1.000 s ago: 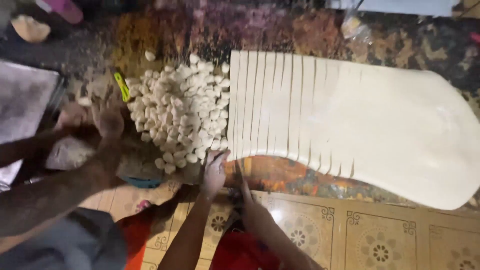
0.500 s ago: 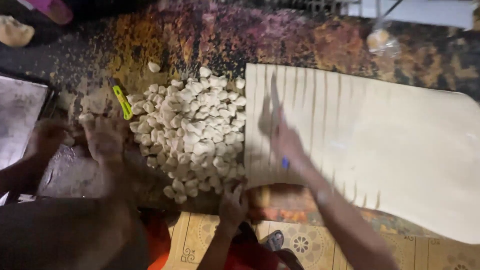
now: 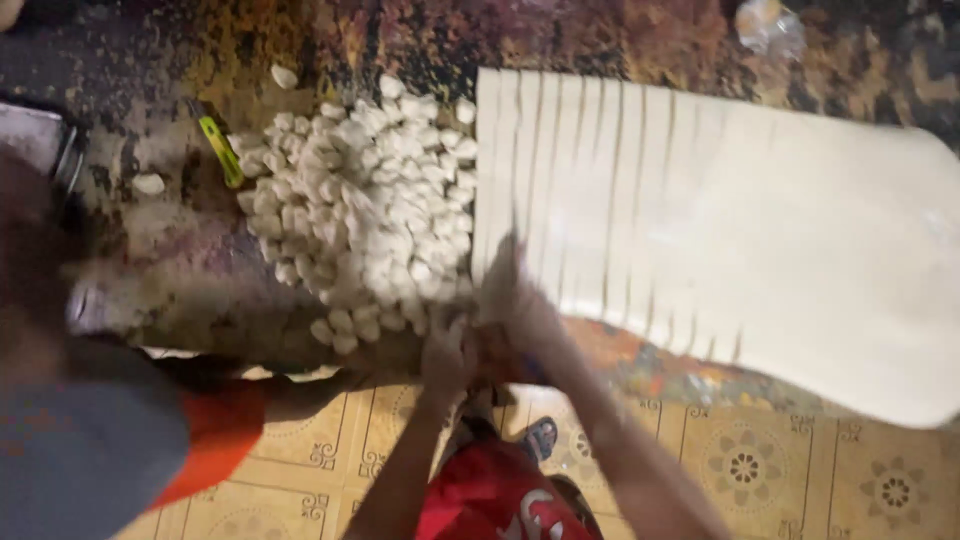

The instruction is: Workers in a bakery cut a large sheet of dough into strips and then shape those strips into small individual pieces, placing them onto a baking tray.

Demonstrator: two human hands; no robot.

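A wide sheet of pale dough point(image 3: 780, 220) lies on the dark mottled counter point(image 3: 200, 290), its left part cut into long narrow strips point(image 3: 560, 170). Left of it sits a heap of several small cut dough pieces point(image 3: 365, 200). My right hand point(image 3: 510, 300) is blurred at the near ends of the leftmost strips; what it grips is unclear. My left hand point(image 3: 445, 350) rests at the counter's near edge, touching the bottom of the heap.
A yellow-green handled tool point(image 3: 220, 150) lies left of the heap. A co-worker in grey and orange point(image 3: 110, 440) stands at the left. A metal tray point(image 3: 35, 140) sits at the far left. Patterned floor tiles point(image 3: 800, 470) lie below the counter.
My right hand has pulled back from the middle of the cut strips to their near ends. The co-worker's hands have left the counter at the left.
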